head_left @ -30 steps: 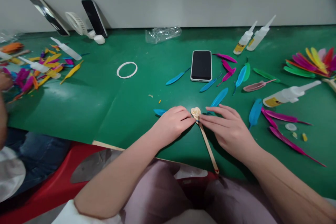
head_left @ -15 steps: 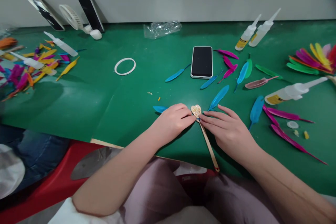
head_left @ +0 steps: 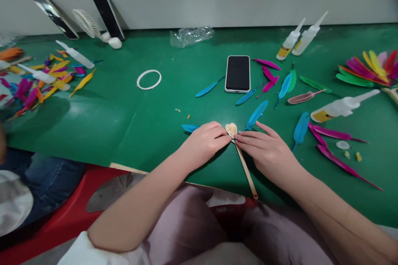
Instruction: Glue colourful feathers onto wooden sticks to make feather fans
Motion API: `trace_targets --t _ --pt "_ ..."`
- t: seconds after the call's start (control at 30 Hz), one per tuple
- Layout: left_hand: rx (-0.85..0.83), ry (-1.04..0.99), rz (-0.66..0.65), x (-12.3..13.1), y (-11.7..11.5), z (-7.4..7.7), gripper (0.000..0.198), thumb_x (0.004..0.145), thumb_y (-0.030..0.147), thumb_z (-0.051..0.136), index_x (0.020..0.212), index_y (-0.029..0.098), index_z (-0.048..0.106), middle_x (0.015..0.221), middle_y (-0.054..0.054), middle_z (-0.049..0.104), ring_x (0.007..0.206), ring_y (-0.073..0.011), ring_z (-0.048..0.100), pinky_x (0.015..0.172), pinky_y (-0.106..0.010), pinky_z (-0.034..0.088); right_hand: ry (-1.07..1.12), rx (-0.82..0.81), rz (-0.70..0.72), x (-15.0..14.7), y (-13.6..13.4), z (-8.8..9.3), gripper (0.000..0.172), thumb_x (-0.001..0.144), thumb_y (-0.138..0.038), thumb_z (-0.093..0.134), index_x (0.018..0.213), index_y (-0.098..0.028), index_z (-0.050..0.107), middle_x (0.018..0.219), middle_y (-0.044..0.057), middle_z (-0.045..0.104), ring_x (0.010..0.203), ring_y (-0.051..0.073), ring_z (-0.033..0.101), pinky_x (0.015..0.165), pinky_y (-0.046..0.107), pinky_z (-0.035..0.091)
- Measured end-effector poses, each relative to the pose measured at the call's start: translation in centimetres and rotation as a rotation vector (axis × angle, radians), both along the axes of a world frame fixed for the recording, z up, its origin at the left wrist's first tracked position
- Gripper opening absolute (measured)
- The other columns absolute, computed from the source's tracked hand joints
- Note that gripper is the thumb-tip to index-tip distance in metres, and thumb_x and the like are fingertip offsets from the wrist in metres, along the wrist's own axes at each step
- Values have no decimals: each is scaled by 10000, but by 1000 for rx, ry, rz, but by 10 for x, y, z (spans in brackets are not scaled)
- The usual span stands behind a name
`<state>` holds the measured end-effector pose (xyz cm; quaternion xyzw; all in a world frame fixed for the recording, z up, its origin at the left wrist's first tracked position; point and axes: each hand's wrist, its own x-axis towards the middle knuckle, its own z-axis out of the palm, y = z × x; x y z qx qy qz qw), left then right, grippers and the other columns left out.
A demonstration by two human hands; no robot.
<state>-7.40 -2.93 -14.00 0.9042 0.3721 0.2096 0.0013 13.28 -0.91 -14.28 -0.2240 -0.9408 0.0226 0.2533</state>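
Heart-headed stick, done: the heart-headed stick (head_left: 245,169) has a shiny, patchy coat on its head, which we take for glue, and the left blue feather (head_left: 189,127) and right blue feather (head_left: 257,114) flank it

Joins, uncertain: we cannot tell whether either feather is fixed, since fingers cover the stems

Loose feathers, left over: we judge the piece to be at an early stage, with loose feathers (head_left: 301,126) scattered between the phone (head_left: 238,74) and the near edge of the surface (head_left: 118,132) (the feather fan (head_left: 371,69) toward the right-hand end looks far fuller than ours)

Left grip: the left hand (head_left: 204,144) is narrow, fingers curled and tips at the heart's left rim; we cannot tell what they pinch

Right grip: the right hand (head_left: 266,149) has its fingers extended, tips meeting the heart's neck on the right; we cannot tell whether they close on anything

Stick against the grips: its head lies between both sets of fingertips, near the near edge, while its handle slants between the wrists and reaches that edge
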Motion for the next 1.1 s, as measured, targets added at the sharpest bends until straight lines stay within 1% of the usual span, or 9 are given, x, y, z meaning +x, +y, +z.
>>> trace_targets --t 0.17,0.33,0.57,0.7,0.8,0.9,0.97,1.03,1.1 --pt "11 6 8 0 0 0 300 913 98 339 891 118 638 803 -70 643 797 -161 532 750 -305 486 2 -7 -5 1 0 -2 374 794 14 386 941 -177 672 1013 33 693 955 171 628 981 442 372" --pt "42 -11 10 1 -1 0 297 903 82 343 885 119 637 804 -75 643 799 -159 534 743 -303 491 4 23 -12 -1 -1 0 351 796 10 399 920 -170 674 987 33 700 928 172 637 965 450 385" --pt "12 -1 13 -2 0 -2 279 888 69 363 940 124 632 841 -70 644 826 -166 527 756 -310 491 -8 71 -30 -4 -4 3 279 834 -32 420 906 -127 673 970 49 702 917 187 636 953 460 399" --pt "30 -7 4 1 0 -1 283 894 75 360 919 130 636 826 -64 647 813 -159 527 756 -301 489 7 91 -56 -2 -9 3 274 839 -38 424 895 -132 675 963 48 704 911 186 634 951 444 409" --pt "34 -2 -7 3 -1 0 277 892 74 366 916 130 637 830 -61 650 811 -160 528 756 -301 482 37 63 -75 1 -11 4 265 837 -51 440 906 -150 675 958 41 705 930 187 629 948 433 418" --pt "25 21 -5 2 -2 0 258 892 91 386 940 143 633 859 -65 657 835 -165 540 753 -309 472 142 6 -140 6 -11 7 282 825 -55 443 944 -168 673 987 53 698 955 181 622 937 414 438" --pt "14 32 0 1 -2 -1 233 889 104 411 954 149 630 874 -63 660 845 -170 545 750 -311 464 196 -17 -169 9 -11 8 288 815 -55 444 945 -167 675 983 63 696 937 179 626 923 410 452" --pt "4 31 5 0 -2 -1 212 886 120 435 964 155 629 873 -56 661 843 -169 545 750 -309 457 186 -28 -156 10 -11 7 272 813 -63 454 933 -159 679 957 64 699 911 181 625 914 411 458" --pt "-5 27 13 0 -2 -2 196 886 147 454 969 164 631 858 -51 660 839 -164 544 749 -305 451 130 -41 -126 9 -11 4 254 814 -72 469 931 -155 679 941 59 700 909 182 615 923 411 450"
